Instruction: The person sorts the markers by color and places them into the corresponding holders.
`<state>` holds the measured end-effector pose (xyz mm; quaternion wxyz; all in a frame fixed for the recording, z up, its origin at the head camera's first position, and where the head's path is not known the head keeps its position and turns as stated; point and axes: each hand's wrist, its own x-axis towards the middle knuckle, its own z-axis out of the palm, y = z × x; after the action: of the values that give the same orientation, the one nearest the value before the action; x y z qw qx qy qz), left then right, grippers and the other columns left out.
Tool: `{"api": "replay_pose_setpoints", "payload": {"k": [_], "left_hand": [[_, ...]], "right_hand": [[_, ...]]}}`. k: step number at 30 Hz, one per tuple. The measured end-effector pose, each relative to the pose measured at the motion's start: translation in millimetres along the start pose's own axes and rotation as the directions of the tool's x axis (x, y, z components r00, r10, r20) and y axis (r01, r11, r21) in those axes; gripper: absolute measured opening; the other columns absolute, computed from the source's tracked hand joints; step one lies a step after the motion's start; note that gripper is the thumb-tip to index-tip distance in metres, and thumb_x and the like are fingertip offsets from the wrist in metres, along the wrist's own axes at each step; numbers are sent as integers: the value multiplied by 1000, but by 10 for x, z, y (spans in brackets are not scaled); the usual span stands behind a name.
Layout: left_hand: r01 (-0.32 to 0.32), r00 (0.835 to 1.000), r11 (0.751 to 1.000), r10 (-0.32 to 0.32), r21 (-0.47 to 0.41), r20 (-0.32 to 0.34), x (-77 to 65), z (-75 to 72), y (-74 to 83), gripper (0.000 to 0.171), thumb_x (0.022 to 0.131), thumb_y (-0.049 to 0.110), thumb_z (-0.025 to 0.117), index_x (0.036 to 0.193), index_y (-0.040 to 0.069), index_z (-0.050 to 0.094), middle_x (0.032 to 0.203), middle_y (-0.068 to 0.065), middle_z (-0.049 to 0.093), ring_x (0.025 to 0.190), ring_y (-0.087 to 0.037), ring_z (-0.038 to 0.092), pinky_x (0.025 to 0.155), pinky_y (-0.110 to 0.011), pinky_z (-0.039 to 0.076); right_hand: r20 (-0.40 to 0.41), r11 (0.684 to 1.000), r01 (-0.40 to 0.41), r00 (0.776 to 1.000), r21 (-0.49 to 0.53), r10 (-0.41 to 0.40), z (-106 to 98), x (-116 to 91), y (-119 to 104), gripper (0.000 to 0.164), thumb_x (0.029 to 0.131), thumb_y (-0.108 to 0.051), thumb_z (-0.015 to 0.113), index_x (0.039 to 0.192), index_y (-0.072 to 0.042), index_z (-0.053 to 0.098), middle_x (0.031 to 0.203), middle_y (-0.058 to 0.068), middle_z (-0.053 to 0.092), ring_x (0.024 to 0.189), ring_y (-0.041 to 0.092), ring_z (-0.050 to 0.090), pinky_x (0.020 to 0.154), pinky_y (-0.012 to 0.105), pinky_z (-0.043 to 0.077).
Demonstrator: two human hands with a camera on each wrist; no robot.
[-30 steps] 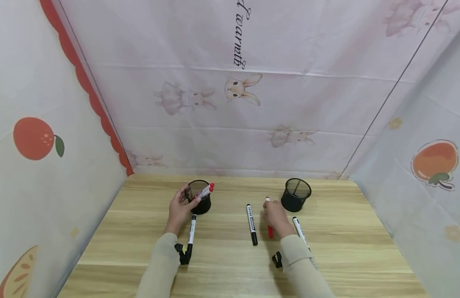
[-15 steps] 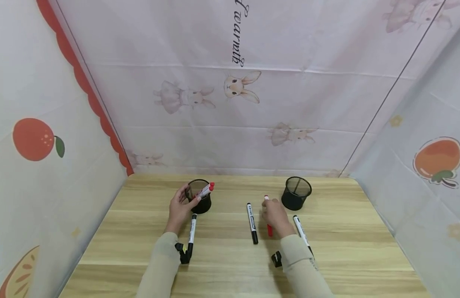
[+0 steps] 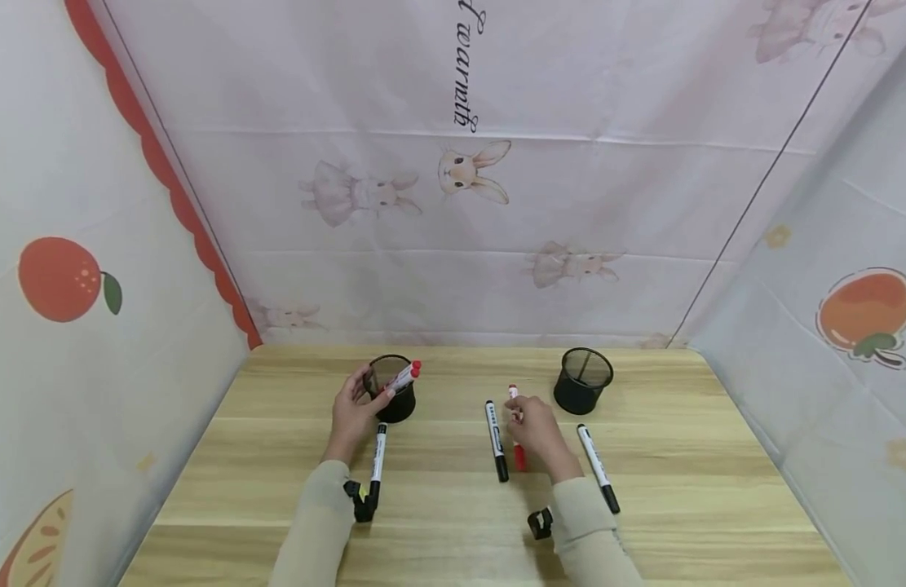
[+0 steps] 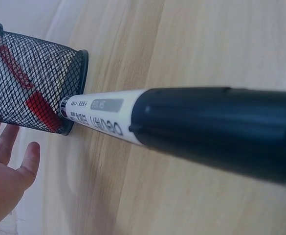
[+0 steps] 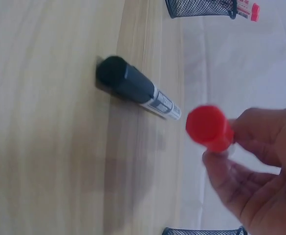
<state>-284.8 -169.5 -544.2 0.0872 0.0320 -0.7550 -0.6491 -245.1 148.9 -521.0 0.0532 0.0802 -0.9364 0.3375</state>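
So the back cloth (image 3: pixel 423 232) had "warmth" (image 3: pixel 463 86) in black script around 12 o'clock, running sideways. The black-capped marker (image 4: pixel 191 129) at 7 o'clock wore a label (image 4: pixel 99 110), upside down, looked like "deli". Couldn't read the other markers' (image 3: pixel 496 436) print.

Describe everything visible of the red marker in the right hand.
The red marker has a white barrel, a red far tip and a plastic-looking red cap, which is on, at the near end, and blurred in the right wrist view. The right hand pinches it, hiding its middle. It is apart from the black-capped marker to its left and seems lifted off the table.
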Motion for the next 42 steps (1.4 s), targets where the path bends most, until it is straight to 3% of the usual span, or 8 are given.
{"api": "replay_pose_setpoints", "payload": {"k": [4, 8, 24, 33, 40, 42], "left_hand": [[1, 1000, 1000, -1, -4, 1, 8, -12, 3, 69, 78, 22, 77, 137, 15, 44, 136, -8, 46, 125, -27, 39, 105, -44, 27], [1, 1000, 1000, -1, -10, 3, 4, -6, 9, 69, 77, 21, 77, 138, 14, 44, 136, -8, 46, 124, -27, 39, 105, -43, 28], [7, 1000, 1000, -7, -30, 12, 10, -7, -14, 69, 78, 21, 77, 138, 15, 44, 137, -7, 45, 126, -26, 38, 105, -44, 26], [18, 999, 999, -16, -41, 39, -112, -2, 298, 66, 82, 8, 72, 139, 3, 39, 138, -17, 42, 127, -34, 35, 105, -49, 24], [-18, 1000, 999, 19, -27, 13, 14, 15, -26, 68, 79, 23, 76, 138, 14, 43, 137, -8, 45, 126, -27, 38, 106, -44, 25], [-22, 1000, 999, 22, -26, 12, 17, 4, -26, 69, 79, 24, 76, 138, 13, 43, 137, -9, 45, 126, -27, 38, 105, -44, 26]], "right_hand": [[-21, 990, 66, 998, 124, -64, 48, -15, -33, 29, 77, 6, 65, 105, 3, 64, 87, 9, 56, 68, 16, 53, 58, 28, 46], [-53, 975, 87, 996, 202, -78, 86, -21, -87, 29, 77, 8, 64, 105, 2, 63, 92, 11, 57, 71, 17, 56, 56, 25, 47], [-110, 912, 77, 993, 403, -35, 170, -22, -261, 29, 78, 8, 64, 104, -5, 61, 99, 10, 61, 77, 18, 60, 57, 25, 52], [-197, 868, 194, 974, 457, -114, 174, -18, -399, 27, 75, 13, 67, 98, -1, 62, 90, 15, 63, 73, 23, 62, 59, 27, 53], [-153, 818, 180, 982, 547, -114, 38, -97, -689, 20, 80, 15, 60, 98, 8, 59, 93, 27, 60, 78, 37, 61, 55, 23, 52], [-152, 806, 171, 983, 566, -101, 62, -92, -699, 19, 80, 16, 59, 98, 9, 59, 94, 27, 60, 79, 38, 61, 55, 24, 53]]}}
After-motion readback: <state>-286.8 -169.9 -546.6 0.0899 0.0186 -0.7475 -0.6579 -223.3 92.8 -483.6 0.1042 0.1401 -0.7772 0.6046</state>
